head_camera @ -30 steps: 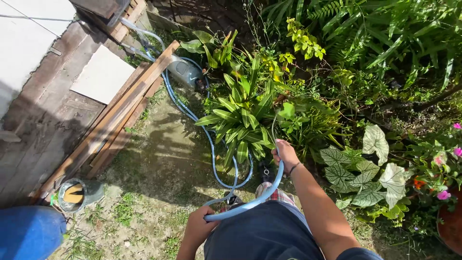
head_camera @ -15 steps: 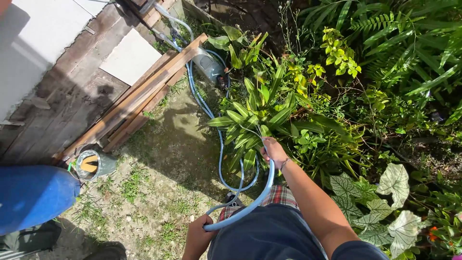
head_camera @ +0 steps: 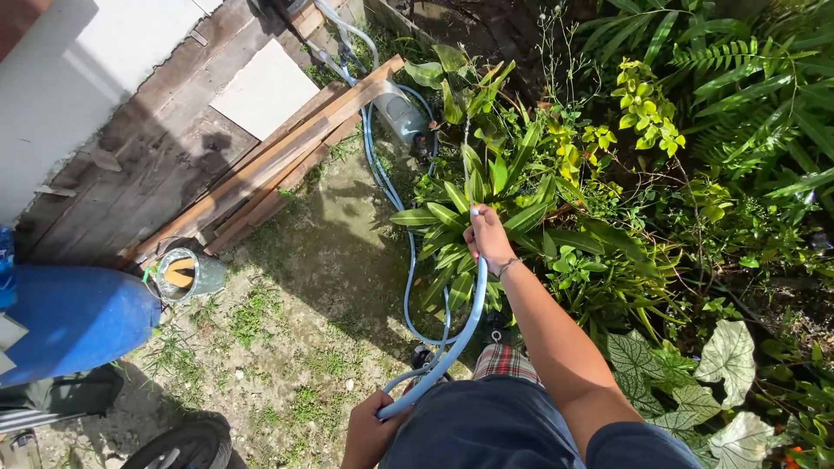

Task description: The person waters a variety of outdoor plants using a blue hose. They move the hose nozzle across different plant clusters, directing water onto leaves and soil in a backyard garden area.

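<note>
Nearest to me, I am gripping the pale blue hose (head_camera: 460, 334) with my left hand (head_camera: 369, 430), fingers curled shut around it low by my hip, just beside the dark blue shorts (head_camera: 482, 430). From there the hose is running up and to the right, its long axis slanting from near-left to far-right, and my right hand (head_camera: 486, 236) is closing around its far end, thumb pressed over the tip. So the working end is lying in the right hand, which is reaching farther out than the left; the left is only holding the slack behind it.

The hose is looking smooth, flexible and slightly glossy, and a further loop of it is curving over the bare ground (head_camera: 347, 252) to the left of my right arm and trailing away toward a grey plastic container (head_camera: 401, 111) at the far side. Just beyond my right hand, a plant with long, stiff, strap-shaped green leaves (head_camera: 469, 195) is spreading out. To the near right, broad, pale, veined leaves (head_camera: 730, 352) are catching the sun. At far left, rough wooden planks (head_camera: 269, 165) are lying aslant, with a blue barrel (head_camera: 74, 317) nearer on the left.
</note>
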